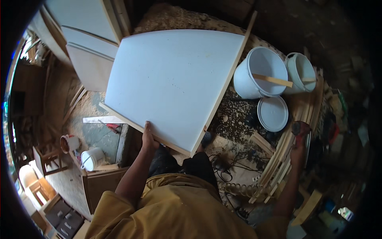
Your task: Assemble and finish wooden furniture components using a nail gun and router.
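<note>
A large white panel (171,83) with pale wooden strips along its right and lower edges (220,103) lies tilted in front of me. My left hand (149,139) grips its lower strip, thumb on top. A small piece sticks out from the right strip near the lower corner. My right hand (296,153), out at the right beside long timber strips (278,167), is closed on a red-and-dark hand tool (300,128), whose exact kind I cannot make out.
Two white buckets (242,75) (293,63) with wooden sticks and a lidded tub (272,112) stand at the right. More boards (87,67) lean upper left. Cables (223,167) and shavings lie by my legs. Another bucket (93,158) and a stool (49,161) are at the left.
</note>
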`<state>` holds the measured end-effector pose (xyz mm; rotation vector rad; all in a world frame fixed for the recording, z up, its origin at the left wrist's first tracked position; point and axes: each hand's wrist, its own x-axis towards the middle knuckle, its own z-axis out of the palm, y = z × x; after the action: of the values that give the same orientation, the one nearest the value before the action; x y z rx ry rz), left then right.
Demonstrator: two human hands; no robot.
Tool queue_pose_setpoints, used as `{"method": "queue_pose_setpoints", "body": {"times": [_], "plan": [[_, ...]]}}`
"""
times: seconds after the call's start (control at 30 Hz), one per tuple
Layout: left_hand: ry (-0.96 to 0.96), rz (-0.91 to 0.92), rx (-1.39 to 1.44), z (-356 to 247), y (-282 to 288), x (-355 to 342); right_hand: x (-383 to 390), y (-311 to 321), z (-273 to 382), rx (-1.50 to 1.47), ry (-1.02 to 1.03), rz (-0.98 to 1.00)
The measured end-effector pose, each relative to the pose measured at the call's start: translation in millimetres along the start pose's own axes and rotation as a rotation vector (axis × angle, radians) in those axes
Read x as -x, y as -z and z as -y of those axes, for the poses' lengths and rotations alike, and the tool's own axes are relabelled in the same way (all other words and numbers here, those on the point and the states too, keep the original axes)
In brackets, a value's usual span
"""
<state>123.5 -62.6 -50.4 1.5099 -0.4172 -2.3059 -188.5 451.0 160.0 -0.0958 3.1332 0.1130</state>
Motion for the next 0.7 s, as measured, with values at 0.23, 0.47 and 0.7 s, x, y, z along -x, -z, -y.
{"method": "queue_pose_setpoints", "body": {"times": [0.23,0.47,0.7], "plan": [[0.029,-0.012,0.081,-18.9,-16.1,27.4,-62.2,-47.1,-20.5,-0.065,-0.088,0.139],[0.005,-0.113,0.173,-15.2,21.5,-19.2,-66.0,-48.6,-42.6,-0.041,0.333,-0.051],[-0.095,-0.167,0.211,-51.7,-8.0,-2.7,64.1,-51.5,188.1,-0.759,0.251,0.468]]}}
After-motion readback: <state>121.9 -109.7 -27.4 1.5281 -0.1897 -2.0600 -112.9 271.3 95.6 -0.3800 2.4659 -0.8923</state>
